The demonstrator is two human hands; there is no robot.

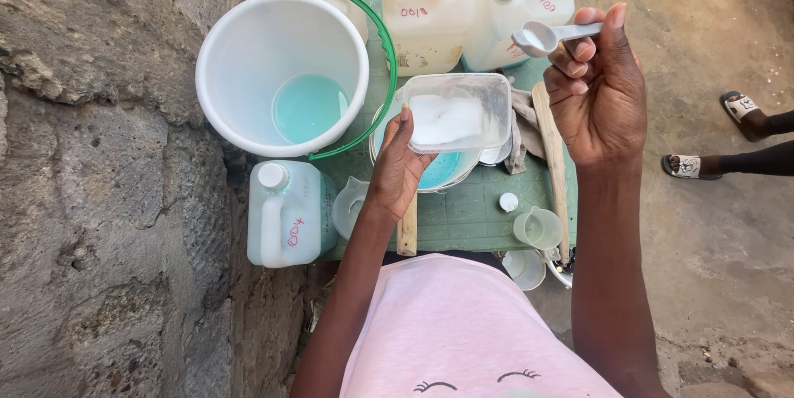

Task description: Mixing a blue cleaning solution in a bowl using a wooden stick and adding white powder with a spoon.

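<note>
We grip the clear rectangular plastic tub of white powder in our left hand, over a bowl of blue liquid. Our right hand pinches a white plastic scoop above it, seemingly mid-measuring; next calls for a steady, level dip.

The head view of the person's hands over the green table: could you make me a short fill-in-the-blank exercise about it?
1. The right hand holds a small white ____ with powder in it.
2. The left hand holds a clear plastic ____ of white powder.
3. The white bucket contains a little ____ liquid.
4. The bucket's handle is ____.

Missing words: spoon; container; blue; green
</note>
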